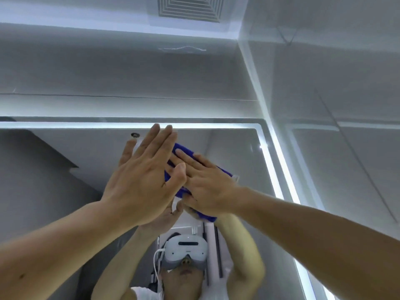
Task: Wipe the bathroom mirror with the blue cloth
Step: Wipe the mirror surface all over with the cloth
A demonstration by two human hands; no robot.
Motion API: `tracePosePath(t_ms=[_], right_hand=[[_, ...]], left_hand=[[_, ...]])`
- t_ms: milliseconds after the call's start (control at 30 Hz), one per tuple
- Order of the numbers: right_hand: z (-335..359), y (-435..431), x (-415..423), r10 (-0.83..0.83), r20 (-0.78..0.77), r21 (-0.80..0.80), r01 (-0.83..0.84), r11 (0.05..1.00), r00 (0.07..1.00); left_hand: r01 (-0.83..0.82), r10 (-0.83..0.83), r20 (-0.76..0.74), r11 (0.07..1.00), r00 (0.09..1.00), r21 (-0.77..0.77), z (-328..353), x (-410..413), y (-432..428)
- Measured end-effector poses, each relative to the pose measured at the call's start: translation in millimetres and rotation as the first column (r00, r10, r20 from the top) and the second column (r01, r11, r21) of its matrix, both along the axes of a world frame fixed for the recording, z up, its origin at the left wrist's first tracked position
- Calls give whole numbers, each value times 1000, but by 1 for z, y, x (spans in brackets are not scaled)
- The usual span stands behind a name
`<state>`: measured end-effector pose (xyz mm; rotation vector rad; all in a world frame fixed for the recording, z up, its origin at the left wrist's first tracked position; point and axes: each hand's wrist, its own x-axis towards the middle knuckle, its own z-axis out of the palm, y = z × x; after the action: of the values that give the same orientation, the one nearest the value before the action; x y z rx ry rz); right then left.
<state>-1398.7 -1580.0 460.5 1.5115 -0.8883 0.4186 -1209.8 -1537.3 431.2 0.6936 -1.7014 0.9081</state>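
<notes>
Closest to the camera, both forearms reach upward. Left hand point(142, 180) is flat, fingers straight and together, its thumb side overlapping the cloth point(180, 190). Right hand point(207, 187), just beside it, lies flat on the cloth with fingers straight, pressing it against the mirror point(238, 159) near the top edge. To wipe well, I judge, use even palm pressure and overlapping passes outward from the right hand toward the lit border point(275, 169). Far above both hands sits a vent point(188, 7).

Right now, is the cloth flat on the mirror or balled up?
Flat: the right hand presses the cloth against the mirror with straight fingers, blue showing around the hand.
</notes>
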Motion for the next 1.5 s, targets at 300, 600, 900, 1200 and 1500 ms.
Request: tracePosePath(t_ms=[300, 600, 900, 1200, 1500], right_hand=[[72, 37, -109, -40, 683, -145, 189, 971, 729], [16, 31, -82, -109, 461, -38, 143, 989, 881], [-99, 20, -44, -46, -246, 69, 65, 996, 968], [51, 40, -128, -109, 684, -112, 251, 962, 722], [-24, 40, -103, -164, 376, -88, 211, 973, 912]], left_hand=[[0, 2, 55, 999, 998, -36, -2, 10, 5], [47, -49, 49, 998, 998, 40, -19, -17, -5], [94, -96, 52, 995, 994, 25, -25, -34, 9], [14, -15, 77, 1000, 997, 15, -28, -8, -6], [58, -61, 100, 998, 993, 29, -60, -2, -18]])
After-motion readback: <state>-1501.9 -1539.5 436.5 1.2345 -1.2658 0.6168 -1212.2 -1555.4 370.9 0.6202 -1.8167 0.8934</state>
